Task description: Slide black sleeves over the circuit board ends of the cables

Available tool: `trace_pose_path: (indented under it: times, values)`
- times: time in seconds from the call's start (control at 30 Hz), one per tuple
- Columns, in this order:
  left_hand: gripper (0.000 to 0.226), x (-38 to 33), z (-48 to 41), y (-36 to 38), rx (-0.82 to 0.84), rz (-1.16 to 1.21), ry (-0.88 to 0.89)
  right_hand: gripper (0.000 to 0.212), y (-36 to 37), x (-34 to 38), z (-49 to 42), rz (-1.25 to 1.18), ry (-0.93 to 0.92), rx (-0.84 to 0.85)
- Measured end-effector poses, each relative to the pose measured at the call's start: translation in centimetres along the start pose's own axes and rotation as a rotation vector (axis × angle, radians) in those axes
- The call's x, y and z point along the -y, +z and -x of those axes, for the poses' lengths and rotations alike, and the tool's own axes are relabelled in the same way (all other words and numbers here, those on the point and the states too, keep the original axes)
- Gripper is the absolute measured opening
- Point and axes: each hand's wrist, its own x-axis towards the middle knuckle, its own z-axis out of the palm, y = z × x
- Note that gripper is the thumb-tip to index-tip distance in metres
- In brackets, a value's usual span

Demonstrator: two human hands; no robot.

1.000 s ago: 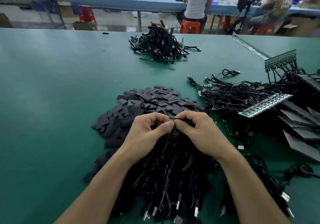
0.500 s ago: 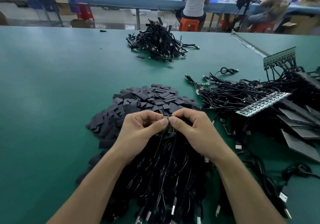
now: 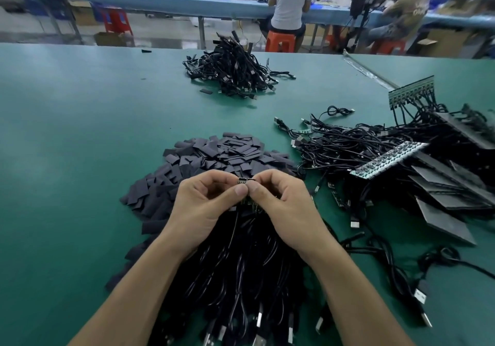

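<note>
My left hand and my right hand meet thumb to thumb above a thick bundle of black USB cables. Between their fingertips they pinch a small circuit board end of one cable; whether a sleeve is on it is hidden by the fingers. A heap of flat black sleeves lies just behind and to the left of my hands on the green table.
A pile of sleeved cables sits far centre. Tangled cables, circuit board strips and dark flat panels crowd the right. People sit at a blue bench behind the table's far edge.
My hands have stayed together on the small board, with only slight finger shifts. The camera view has tilted a little, so everything sits marginally lower in the frame.
</note>
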Motion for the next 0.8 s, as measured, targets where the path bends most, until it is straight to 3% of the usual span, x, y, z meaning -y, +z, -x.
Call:
trace_pose_path:
  times: [0.33, 0.47, 0.6, 0.7, 0.8]
  values:
    - [0.008, -0.8, 0.0, 0.2, 0.087, 0.143, -0.127, 0.014, 0.7, -0.3, 0.0, -0.322, 0.03, 0.041]
    - [0.015, -1.0, -0.1, 0.2, 0.049, 0.154, -0.138, 0.018, 1.4, 0.0, 0.0, -0.475, 0.116, 0.052]
    - [0.023, -0.9, -0.2, 0.1, 0.026, 0.144, -0.117, 0.017, 1.5, 0.2, 0.0, -0.452, 0.138, 0.027]
    - [0.018, -1.0, -0.2, 0.1, -0.065, 0.168, -0.107, 0.021, 1.0, 0.5, 0.1, -0.456, 0.129, -0.083]
    - [0.016, -1.6, -0.3, 0.0, -0.252, 0.306, -0.097, 0.016, -0.7, 0.8, 0.0, -0.591, 0.186, -0.318]
